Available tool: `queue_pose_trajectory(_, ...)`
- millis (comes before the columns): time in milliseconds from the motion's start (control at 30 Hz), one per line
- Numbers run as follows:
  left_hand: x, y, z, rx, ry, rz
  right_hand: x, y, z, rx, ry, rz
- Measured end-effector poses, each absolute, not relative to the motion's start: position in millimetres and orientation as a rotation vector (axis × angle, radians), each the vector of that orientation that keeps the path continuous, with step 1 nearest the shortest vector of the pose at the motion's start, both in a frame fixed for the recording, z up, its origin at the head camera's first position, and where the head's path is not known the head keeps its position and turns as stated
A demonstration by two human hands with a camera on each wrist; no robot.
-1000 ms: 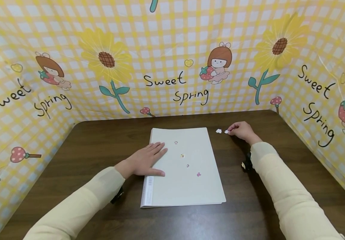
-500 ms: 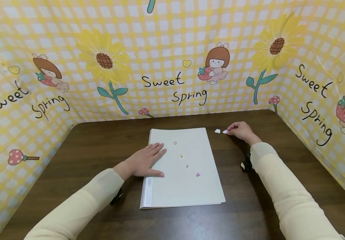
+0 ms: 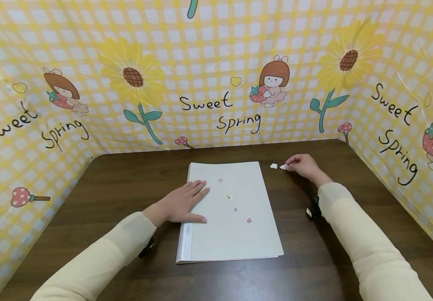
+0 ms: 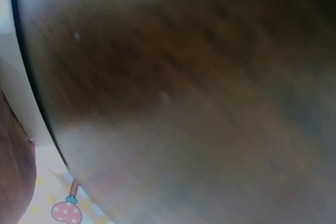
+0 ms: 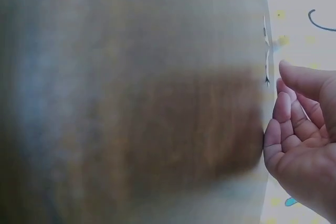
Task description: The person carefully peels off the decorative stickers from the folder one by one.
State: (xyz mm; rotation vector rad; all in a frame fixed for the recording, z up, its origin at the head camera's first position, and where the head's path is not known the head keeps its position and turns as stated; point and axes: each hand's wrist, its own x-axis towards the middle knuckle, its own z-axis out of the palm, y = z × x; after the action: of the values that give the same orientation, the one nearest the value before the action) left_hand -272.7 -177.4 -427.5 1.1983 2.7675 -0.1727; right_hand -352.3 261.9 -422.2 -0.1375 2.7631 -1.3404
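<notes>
Folder [image 3: 235,240], pale, lies flat on the desk [image 3: 133,182], label strip along its left edge; 4 small stickers [image 3: 249,220] sit on the cover in a loose slanting row. Left hand [image 3: 182,203] rests on the folder's left side, fingers straight and spread, grasping nothing. Right hand [image 3: 303,166]: fingers bent, tips at the right-hand of 2 white scraps [image 3: 273,166] near the folder's far right corner; cannot tell if pinched.

Evenly bright head view, pale glare toward the near edge of the tabletop [image 3: 133,184], soft shadow beside right sleeve [image 3: 374,246], wrist views dimmer, blurred.
</notes>
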Motion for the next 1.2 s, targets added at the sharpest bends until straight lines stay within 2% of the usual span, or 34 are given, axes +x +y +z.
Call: queue_pose_trajectory(1200, -273.2, -177.8, -429.2, 1.186, 2.767, -0.196, -309.8, 206.5, -404.7, -0.445, 2.538, -1.446)
